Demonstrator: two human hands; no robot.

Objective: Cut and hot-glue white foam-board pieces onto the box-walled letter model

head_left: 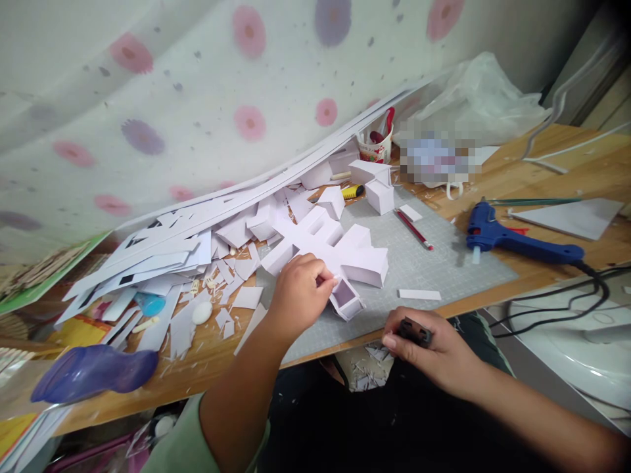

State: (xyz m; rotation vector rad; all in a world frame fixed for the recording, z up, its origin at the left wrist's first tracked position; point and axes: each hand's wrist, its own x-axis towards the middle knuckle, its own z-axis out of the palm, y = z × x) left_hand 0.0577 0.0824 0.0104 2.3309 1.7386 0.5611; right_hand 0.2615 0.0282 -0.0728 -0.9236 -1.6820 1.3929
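A white paper model point(329, 249) made of joined box shapes lies on the grey cutting mat point(424, 266). My left hand point(298, 292) is closed in a pinch on the model's near edge, beside a small open box part point(346, 299). My right hand point(434, 348) rests at the table's front edge, fingers wrapped round a small black tool point(414, 332), perhaps a cutter. A loose white paper strip point(419, 294) lies on the mat between the two hands.
A blue glue gun point(513, 238) with its black cord lies on the right. A red pencil point(413, 229), small white boxes point(377, 184), a cup point(375, 146) and a yellow cutter point(352, 192) sit behind. Paper scraps point(162, 263) pile up left, near a purple bottle point(93, 371).
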